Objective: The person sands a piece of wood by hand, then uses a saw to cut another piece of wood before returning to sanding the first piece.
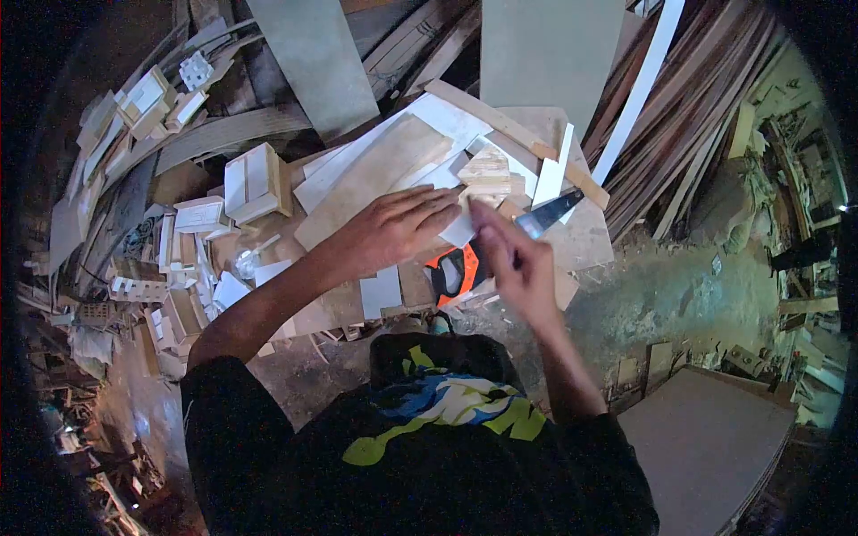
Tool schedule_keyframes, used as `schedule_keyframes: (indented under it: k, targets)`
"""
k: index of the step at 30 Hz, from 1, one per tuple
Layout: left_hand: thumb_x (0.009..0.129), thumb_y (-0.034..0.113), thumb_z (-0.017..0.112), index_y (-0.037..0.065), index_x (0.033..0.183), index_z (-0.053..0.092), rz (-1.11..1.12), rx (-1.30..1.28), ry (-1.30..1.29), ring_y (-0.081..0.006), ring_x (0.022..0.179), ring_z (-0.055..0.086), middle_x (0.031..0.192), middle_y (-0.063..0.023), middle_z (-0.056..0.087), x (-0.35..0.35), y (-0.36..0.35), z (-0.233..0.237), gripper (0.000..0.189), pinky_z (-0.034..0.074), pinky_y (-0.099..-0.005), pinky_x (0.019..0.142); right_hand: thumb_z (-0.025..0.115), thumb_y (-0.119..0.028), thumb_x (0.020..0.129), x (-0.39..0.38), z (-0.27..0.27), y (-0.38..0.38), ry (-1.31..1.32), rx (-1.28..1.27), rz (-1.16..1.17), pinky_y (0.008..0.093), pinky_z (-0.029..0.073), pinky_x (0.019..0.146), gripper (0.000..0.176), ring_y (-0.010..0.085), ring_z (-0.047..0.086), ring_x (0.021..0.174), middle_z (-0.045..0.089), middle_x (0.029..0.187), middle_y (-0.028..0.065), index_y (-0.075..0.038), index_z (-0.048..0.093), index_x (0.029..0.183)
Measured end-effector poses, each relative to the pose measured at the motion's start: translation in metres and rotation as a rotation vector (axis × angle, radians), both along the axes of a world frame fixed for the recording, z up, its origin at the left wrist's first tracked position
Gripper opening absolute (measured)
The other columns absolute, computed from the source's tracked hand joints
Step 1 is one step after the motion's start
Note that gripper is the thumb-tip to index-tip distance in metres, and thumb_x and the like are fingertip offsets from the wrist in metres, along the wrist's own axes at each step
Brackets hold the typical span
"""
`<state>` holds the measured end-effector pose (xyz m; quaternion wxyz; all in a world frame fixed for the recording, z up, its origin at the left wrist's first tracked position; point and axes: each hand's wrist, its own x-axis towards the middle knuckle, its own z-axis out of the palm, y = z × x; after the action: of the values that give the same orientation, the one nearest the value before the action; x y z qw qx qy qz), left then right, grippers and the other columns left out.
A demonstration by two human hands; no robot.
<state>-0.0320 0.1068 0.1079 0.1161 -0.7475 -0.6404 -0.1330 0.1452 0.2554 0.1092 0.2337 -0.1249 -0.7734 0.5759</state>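
My left hand [407,223] lies with its fingers stretched out toward the right, the fingertips at the edge of a small light wooden piece [487,170] on the workbench. Close by on the right, my right hand [514,255] is closed near the lower end of that piece; what its fingers hold, if anything, is too blurred to make out. A handsaw with an orange and black handle [458,272] lies below and between my hands, its metal blade [556,213] pointing to the upper right, partly hidden behind my right hand.
White and brown sheets [384,174] cover the bench. Small wooden boxes [253,183] and offcuts stand on the left. Long thin strips [688,116] lean at the upper right. A stack of panels [706,438] is at the lower right.
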Motion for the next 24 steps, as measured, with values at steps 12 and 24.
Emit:
schedule_keyframes:
  k: [12,24]
  targets:
    - [0.079,0.009,0.061,-0.005,0.114,0.059,-0.018,0.026,0.011,-0.0310,0.118,0.058,0.121,-0.0194,0.061,0.000,0.009,0.001,0.037,0.048,-0.0381,0.102,0.059,-0.008,0.095,0.005,-0.004,-0.011,-0.151,0.057,0.011,0.0247,0.051,0.070,0.035,0.0075,0.062,0.079,0.072,0.098,0.0129,-0.003,0.060,0.129]
    - [0.074,-0.001,0.065,0.000,0.118,0.061,-0.066,0.239,-0.272,-0.0298,0.113,0.062,0.119,-0.0152,0.064,0.009,0.005,-0.008,0.044,0.052,-0.0388,0.098,0.058,-0.015,0.098,0.008,-0.036,0.029,-0.025,-0.089,-0.159,0.0221,0.048,0.064,0.039,0.0063,0.058,0.073,0.070,0.091,0.0048,0.002,0.055,0.133]
